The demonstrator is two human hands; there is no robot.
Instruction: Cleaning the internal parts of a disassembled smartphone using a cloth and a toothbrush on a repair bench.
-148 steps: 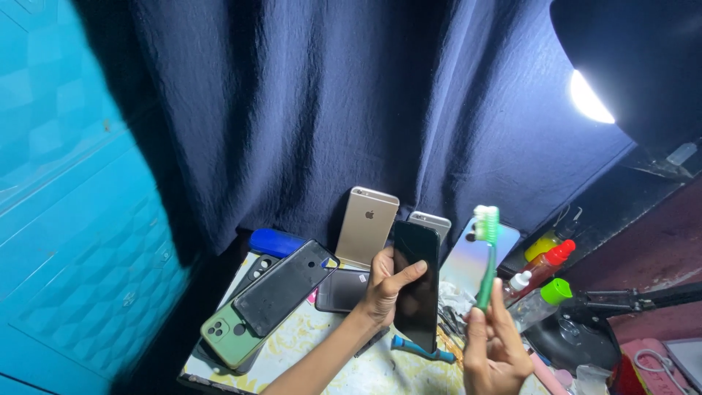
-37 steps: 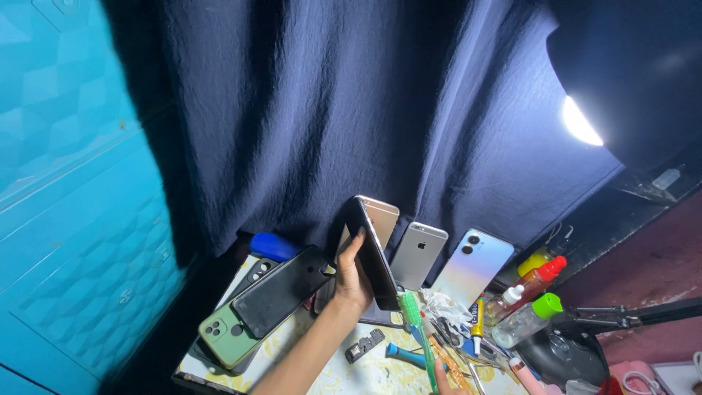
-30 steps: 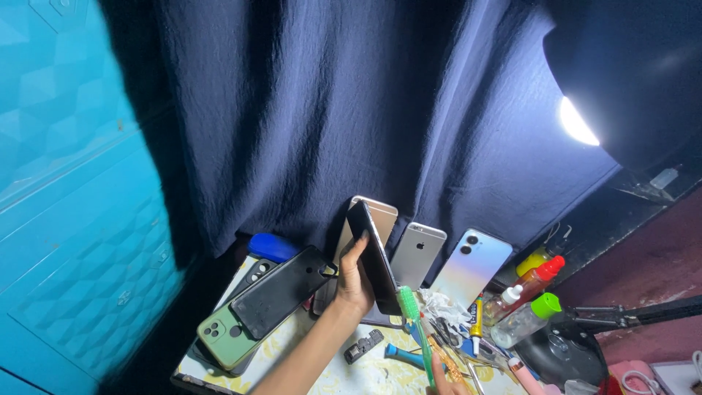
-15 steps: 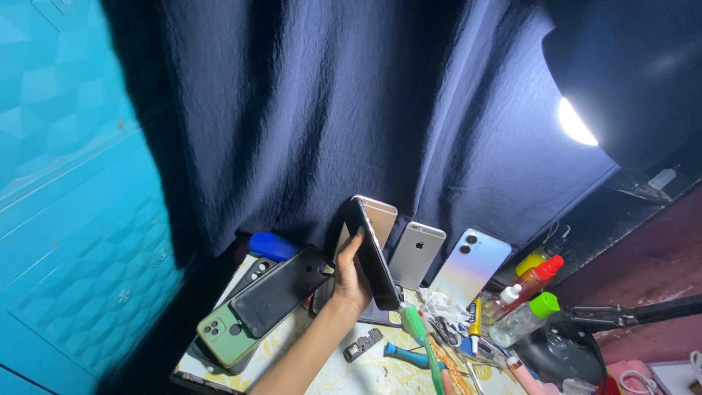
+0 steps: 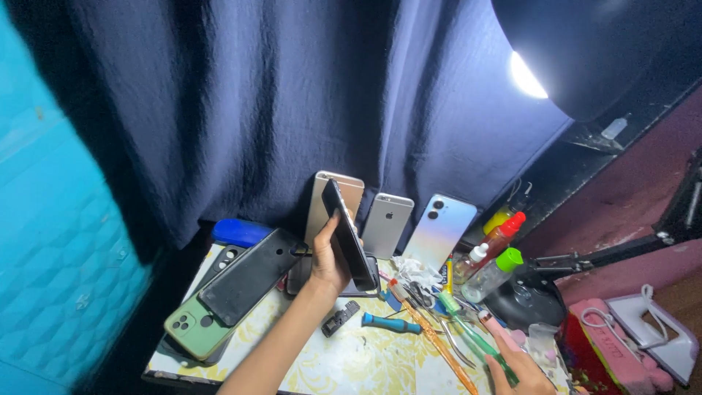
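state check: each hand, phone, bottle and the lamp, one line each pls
left hand: shut on black phone
black phone: held tilted, on edge
right hand: shut on green toothbrush
green toothbrush: held low over table
gold phone: leaning on curtain
silver phone: leaning on curtain
red-capped bottle: capped
lamp: lit

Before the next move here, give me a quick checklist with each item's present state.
1. Left hand grips the black phone firmly: ok, fingers wrap its edge.
2. Phone lifted off the table: ok, tilted on edge.
3. Right hand holds the green toothbrush: ok.
4. Bristles clean: cannot tell.
5. Bottles upright: ok.
6. Phones leaning on the curtain steady: cannot tell.
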